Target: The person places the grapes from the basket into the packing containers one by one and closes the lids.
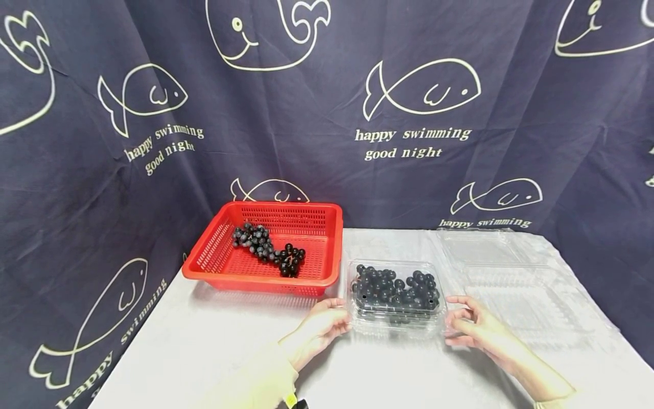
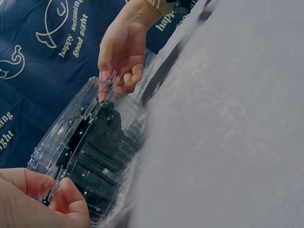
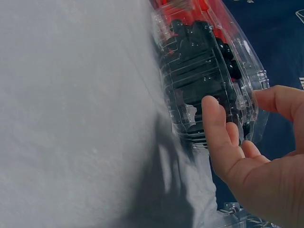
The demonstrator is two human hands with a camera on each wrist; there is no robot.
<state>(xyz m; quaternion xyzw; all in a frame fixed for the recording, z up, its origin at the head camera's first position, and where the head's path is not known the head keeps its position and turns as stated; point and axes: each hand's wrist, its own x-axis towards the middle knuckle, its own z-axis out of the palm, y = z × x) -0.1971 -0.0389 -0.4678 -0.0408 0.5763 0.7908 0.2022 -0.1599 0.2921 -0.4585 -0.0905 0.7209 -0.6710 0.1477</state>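
A clear plastic clamshell box [image 1: 395, 326] full of dark grapes [image 1: 378, 287] sits on the white-covered table in front of me, its lid lying over the fruit. On its left side, my left hand [image 1: 323, 326] pinches the rim between thumb and fingers; the left wrist view shows this hand [image 2: 52, 197] close up at the near corner. At the opposite end my right hand [image 1: 472, 326] holds the rim, with fingers above and below the edge in the right wrist view, where the hand [image 3: 256, 147] overlaps the box [image 3: 192, 90].
A red perforated basket [image 1: 263, 281] stands back left with bunches of grapes [image 1: 258, 241] inside. To the right lie more clear plastic boxes [image 1: 521, 307], opened out. A dark blue fish-print curtain [image 1: 317, 142] closes off the back and sides.
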